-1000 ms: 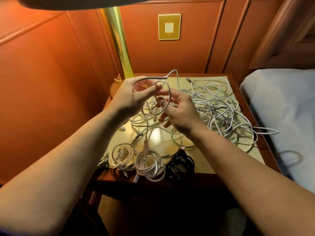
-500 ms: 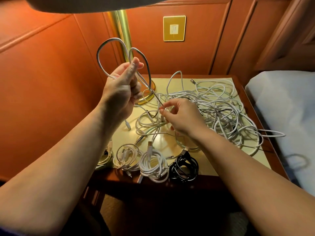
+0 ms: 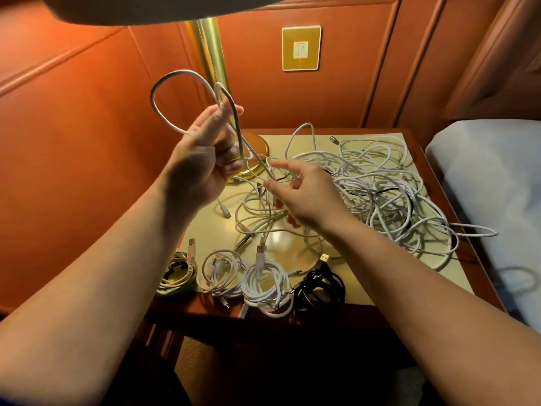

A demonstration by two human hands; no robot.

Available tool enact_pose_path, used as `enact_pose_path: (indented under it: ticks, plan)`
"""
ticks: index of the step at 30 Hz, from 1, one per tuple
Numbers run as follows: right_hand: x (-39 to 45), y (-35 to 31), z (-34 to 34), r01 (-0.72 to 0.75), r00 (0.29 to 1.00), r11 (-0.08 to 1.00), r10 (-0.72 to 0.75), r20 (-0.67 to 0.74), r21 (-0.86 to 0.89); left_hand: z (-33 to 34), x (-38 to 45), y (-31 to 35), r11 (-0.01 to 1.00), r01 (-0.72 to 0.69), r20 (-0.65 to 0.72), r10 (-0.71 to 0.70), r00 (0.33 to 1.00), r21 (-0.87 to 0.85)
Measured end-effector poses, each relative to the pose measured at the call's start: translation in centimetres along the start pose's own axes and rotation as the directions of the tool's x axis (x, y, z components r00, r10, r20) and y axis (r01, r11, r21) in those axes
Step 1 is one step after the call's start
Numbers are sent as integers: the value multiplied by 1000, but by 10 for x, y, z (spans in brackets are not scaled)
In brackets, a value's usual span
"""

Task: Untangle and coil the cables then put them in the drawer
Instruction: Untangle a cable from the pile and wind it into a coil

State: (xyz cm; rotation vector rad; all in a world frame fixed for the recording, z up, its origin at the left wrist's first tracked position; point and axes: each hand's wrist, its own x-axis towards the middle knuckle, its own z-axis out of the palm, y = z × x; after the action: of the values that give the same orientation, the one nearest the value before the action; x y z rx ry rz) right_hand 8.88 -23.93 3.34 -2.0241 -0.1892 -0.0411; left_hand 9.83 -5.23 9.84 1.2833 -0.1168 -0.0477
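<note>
A person stands over a small bedside table [image 3: 433, 276] covered in cables. The left hand [image 3: 205, 159] is raised above the table's back left corner, fingers curled around a white cable [image 3: 164, 83] that rises in a loop above the hand. The same cable runs down to the right hand [image 3: 304, 194], which pinches it between thumb and forefinger just above the table. Behind and to the right of that hand, a large tangle of white cables [image 3: 380, 186] fills the back and right of the table. Along the table's front edge lie four coiled cables: a pale green coil [image 3: 175, 276], two white coils [image 3: 222, 271] [image 3: 266, 285], and a black coil [image 3: 320, 284]. A brass lamp [image 3: 209, 51] stands at the table's back left.
</note>
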Motion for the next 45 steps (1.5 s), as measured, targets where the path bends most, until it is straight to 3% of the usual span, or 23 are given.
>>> enact_pose_path:
  ticks: [3,5,9,13,19,25,32,40,45]
  plan:
    - [2,9,8,16,1000,997,-17,-15,-75,4,3,-3,1000,-8,49,7,999,25]
    - [2,10,9,43,995,999,-45,-84,-32,1,6,-6,986,-53,110,35,993,159]
    - [2,5,4,125,976,985,-143,-163,-115,-2,2,-16,845,-107,139,40,989,524]
    - [3,4,4,168,966,964,-203,-163,-205,7,-2,-27,704,-188,167,99,981,685]
    - [3,3,-2,235,952,951,-266,-148,-202,17,-5,-28,820,-228,175,158,972,524]
    - [8,15,0,119,978,970,-151,-144,-211,9,2,-14,961,-175,52,167,985,214]
    - [11,10,2,55,979,960,-107,-176,-275,-3,5,12,981,-159,-63,152,986,-115]
    - [11,8,-1,91,960,971,-145,-239,-222,4,7,-15,964,-149,-18,157,987,221]
    - [14,1,-5,27,960,987,-70,-272,-159,20,11,-31,960,-81,-13,88,996,270]
